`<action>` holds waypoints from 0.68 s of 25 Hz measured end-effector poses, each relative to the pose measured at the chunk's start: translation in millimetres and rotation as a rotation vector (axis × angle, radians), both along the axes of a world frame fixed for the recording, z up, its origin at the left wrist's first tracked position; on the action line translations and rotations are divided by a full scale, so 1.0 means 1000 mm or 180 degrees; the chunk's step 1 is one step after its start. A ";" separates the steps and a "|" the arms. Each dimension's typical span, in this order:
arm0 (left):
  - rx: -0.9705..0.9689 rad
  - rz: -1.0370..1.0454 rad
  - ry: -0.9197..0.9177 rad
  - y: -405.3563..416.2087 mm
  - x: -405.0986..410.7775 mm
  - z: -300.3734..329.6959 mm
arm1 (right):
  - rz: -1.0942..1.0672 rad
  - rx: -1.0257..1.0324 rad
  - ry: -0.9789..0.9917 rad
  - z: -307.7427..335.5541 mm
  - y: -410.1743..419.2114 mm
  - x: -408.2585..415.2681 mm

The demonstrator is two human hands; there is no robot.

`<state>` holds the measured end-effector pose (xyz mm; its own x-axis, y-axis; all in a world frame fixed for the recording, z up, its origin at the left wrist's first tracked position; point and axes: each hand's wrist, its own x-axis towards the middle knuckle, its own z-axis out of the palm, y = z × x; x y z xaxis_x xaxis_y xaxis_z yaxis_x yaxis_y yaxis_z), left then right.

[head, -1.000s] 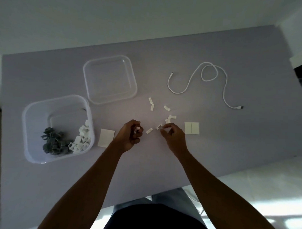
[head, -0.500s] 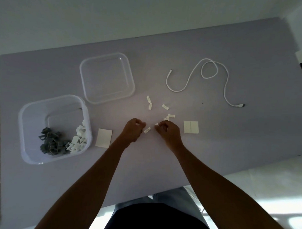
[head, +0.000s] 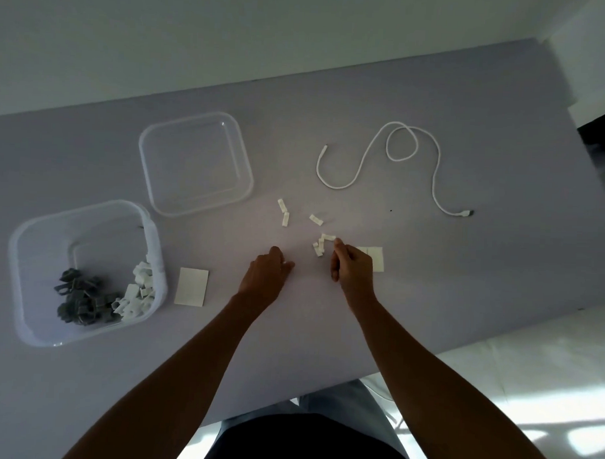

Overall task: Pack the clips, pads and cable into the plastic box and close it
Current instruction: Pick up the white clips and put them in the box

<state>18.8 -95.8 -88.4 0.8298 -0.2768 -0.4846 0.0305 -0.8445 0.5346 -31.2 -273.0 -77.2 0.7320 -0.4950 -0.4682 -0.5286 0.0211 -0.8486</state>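
The clear plastic box (head: 22, 288) stands open at the left, with grey clips (head: 79, 300) and white clips (head: 138, 287) inside. Its lid (head: 193, 163) lies apart, behind it. Several loose white clips (head: 284, 212) are scattered mid-table. My left hand (head: 266, 276) is curled shut, a bit of white clip showing at its fingertips. My right hand (head: 352, 269) is curled too, its fingertips pinched at a small clip cluster (head: 320, 246); what it holds is mostly hidden. One white pad (head: 191, 286) lies beside the box, another pad (head: 377, 257) is partly under my right hand. The white cable (head: 401, 157) lies loose at the far right.
The grey table's (head: 464, 269) near edge runs diagonally close to my right forearm, with bright floor (head: 528, 391) beyond it. A white wall rises behind the far edge.
The two clips that lay between my hands are gone from the table. My right hand has shifted right and forward to the clip cluster. The left hand has stayed closed.
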 end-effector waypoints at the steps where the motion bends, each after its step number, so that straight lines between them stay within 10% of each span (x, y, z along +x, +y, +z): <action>1: -0.0166 0.0207 0.0102 0.000 0.002 0.001 | 0.0117 -0.0336 -0.0036 -0.002 0.000 0.003; 8: -0.2155 0.2187 0.1856 0.005 0.021 0.017 | 0.0997 -0.1255 0.0442 -0.010 0.014 0.014; 17: -0.2222 0.2356 0.1911 0.010 0.027 0.018 | 0.1576 -0.1838 0.0309 -0.016 0.029 0.015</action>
<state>45.5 -85.3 -69.9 0.5903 -0.1836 -0.7860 0.7936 -0.0461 0.6067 -16.3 -243.7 -93.4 0.9008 -0.3055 -0.3086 -0.4336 -0.6702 -0.6023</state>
